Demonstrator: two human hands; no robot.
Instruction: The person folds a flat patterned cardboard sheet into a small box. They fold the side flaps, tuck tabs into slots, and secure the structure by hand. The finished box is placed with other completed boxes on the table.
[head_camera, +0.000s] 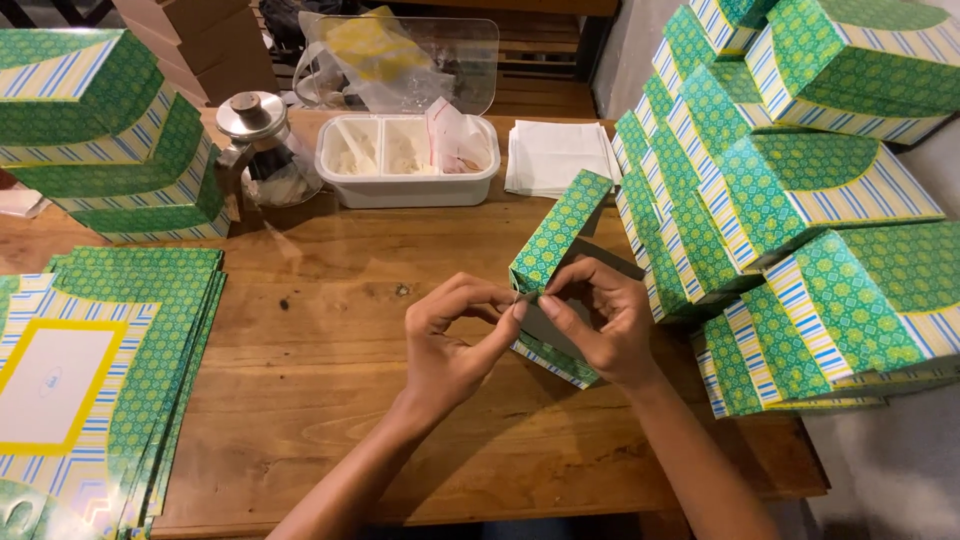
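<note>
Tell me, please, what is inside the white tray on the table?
The white tray has compartments holding pale contents and a small clear bag with a red edge. What lies under the bag is covered.

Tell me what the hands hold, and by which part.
Both the left hand and right hand pinch a half-folded green patterned box at its lower flap edge.
</note>
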